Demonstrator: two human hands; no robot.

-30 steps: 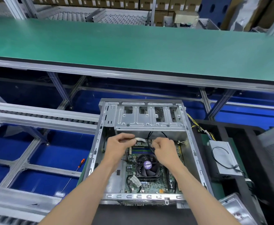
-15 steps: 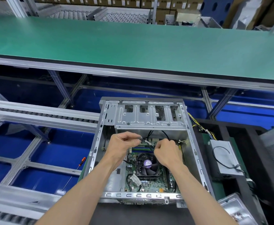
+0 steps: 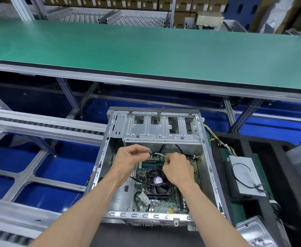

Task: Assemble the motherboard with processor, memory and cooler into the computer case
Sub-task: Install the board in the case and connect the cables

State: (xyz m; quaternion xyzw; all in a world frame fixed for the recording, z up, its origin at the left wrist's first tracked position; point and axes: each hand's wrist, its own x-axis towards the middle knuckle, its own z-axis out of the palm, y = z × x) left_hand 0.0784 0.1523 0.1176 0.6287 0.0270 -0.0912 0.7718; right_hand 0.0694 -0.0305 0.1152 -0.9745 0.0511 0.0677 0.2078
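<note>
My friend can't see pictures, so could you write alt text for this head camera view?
Two bare hands work over an open computer case: the left hand pinches a small dark connector on a thin cable, and the right hand pinches the same cable nearer the motherboard. Below them sits the black cooler fan; a green conveyor belt runs behind.
</note>
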